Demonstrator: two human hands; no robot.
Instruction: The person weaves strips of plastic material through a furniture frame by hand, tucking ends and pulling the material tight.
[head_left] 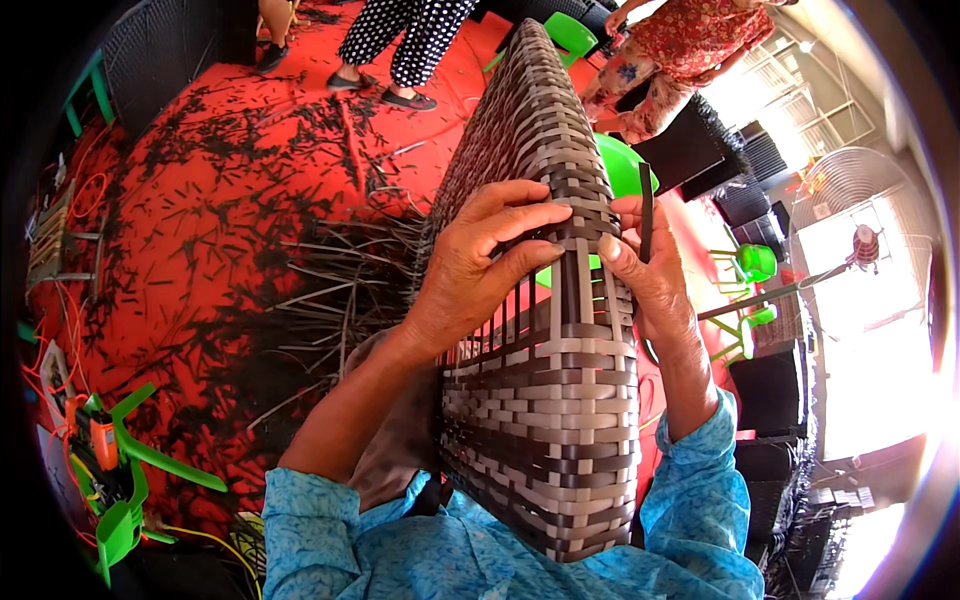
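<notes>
The person in the blue shirt (480, 560) has both arms raised around a tall woven piece (560, 420), its narrow edge toward the chest and its near lower end against the shirt. From here I see the left hand (490, 245) angled inward from a bent elbow, wrist raised, index finger and thumb reaching the left side of that narrow edge; whether its grip closes on any strand I can't tell. The right hand (645, 250) comes up more steeply on the opposite side, thumb laid on the edge and fingers curled round the right face. A dark strip (646, 205) stands upright across it, between thumb and fingers, though I can't tell if the grip is pinching it. Just below the hands the weave opens onto bare uprights (515, 315). Loose strands (340, 300) fan out left over the red floor (240, 130), littered with dark scraps (165, 235).
</notes>
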